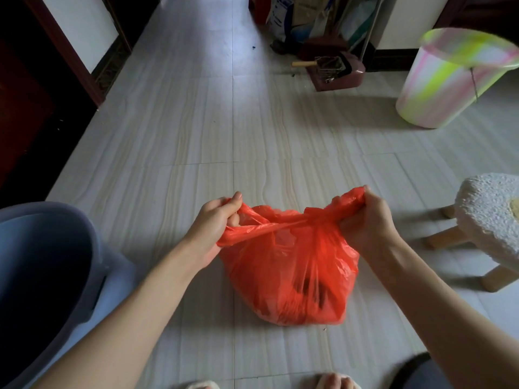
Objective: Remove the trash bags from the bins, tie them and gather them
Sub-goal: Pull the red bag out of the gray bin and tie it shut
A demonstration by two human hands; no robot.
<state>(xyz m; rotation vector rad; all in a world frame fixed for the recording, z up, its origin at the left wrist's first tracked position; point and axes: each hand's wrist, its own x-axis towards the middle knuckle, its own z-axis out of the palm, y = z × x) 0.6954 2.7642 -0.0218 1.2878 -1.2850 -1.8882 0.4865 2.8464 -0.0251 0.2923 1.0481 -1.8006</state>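
Note:
A full red trash bag sits on the tiled floor in front of me, dark contents showing through the plastic. My left hand grips one twisted handle of the bag, pulled out to the left. My right hand grips the other handle, pulled out to the right. The two handles cross over the top of the bag between my hands. A grey-blue bin stands at the lower left, its inside dark. A pink, white and yellow-green bin stands at the upper right.
A white fluffy stool with wooden legs stands at the right. A dark red dustpan and bags lean by the far wall. A dark doorway runs along the left. My toes show at the bottom edge.

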